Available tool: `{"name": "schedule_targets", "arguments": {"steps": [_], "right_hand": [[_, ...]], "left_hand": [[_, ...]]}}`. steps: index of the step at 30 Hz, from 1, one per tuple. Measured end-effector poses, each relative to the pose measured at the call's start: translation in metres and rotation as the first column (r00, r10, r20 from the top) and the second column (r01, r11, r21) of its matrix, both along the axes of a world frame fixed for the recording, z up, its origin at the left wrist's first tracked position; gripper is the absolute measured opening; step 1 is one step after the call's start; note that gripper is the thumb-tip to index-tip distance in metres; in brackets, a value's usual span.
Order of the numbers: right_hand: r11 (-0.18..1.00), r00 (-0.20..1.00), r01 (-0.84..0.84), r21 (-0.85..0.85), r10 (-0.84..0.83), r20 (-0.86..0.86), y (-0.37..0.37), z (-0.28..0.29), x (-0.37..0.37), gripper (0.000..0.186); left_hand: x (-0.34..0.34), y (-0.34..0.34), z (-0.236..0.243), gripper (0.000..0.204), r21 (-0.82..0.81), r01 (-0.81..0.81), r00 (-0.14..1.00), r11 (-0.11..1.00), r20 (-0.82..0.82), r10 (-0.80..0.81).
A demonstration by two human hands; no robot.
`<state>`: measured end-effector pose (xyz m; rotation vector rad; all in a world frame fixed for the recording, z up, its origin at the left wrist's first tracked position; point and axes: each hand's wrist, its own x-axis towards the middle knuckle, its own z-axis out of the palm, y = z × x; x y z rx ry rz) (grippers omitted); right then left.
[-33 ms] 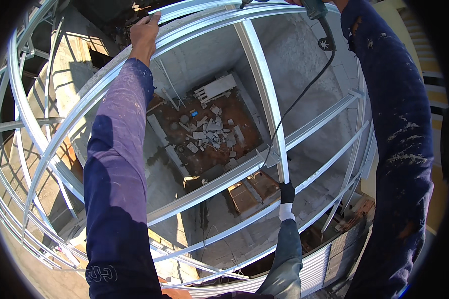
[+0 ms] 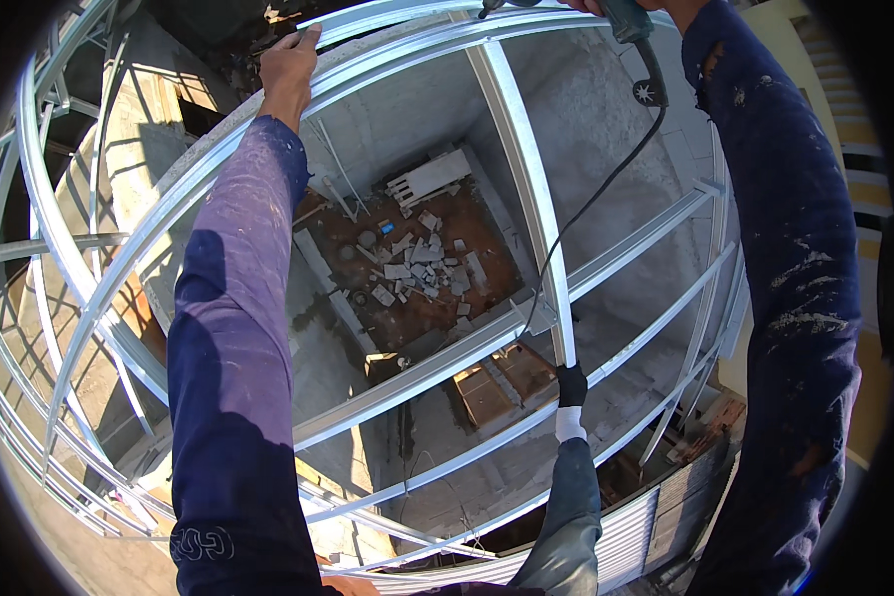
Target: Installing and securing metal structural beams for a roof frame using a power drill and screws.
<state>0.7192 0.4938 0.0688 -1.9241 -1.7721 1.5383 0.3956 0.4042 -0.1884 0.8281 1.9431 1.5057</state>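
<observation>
At the top, my left hand [image 2: 286, 72] has its fingers curled over a galvanized steel profile [image 2: 368, 20]. My right hand [image 2: 670, 12], partly cut off by the top edge, grips a green power drill [image 2: 626, 18] whose bit end points left beside the steel rail. A black cord [image 2: 621, 164] hangs from the drill across the frame. Below, a steel crossbeam [image 2: 512, 129] runs down to a junction plate [image 2: 539, 316] on another beam.
A co-worker's gloved hand [image 2: 571, 385] holds the crossbeam's lower end. Curved steel framing [image 2: 65, 268] spans a deep concrete shaft, with broken block rubble [image 2: 417, 258] on its dirt bottom. Corrugated sheeting [image 2: 626, 531] lies at the lower right.
</observation>
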Motion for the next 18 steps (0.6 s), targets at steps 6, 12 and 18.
{"name": "schedule_targets", "arguments": {"steps": [6,12,18], "right_hand": [[0.995,0.992,0.06,0.075,-0.052,-0.111,-0.017,-0.008,0.029,0.019],[0.985,0.928,0.172,0.022,-0.154,-0.34,-0.035,-0.022,0.069,0.021],[0.991,0.66,0.135,-0.024,-0.108,-0.743,-0.11,-0.066,0.136,0.055]], "left_hand": [[0.004,0.002,-0.003,0.057,0.018,-0.001,1.0,1.0,-0.029,0.002],[0.0,0.003,0.007,0.062,0.004,-0.003,0.995,1.0,-0.096,0.003],[0.017,-0.002,0.018,0.062,0.024,-0.146,0.969,0.989,-0.199,0.148]]}}
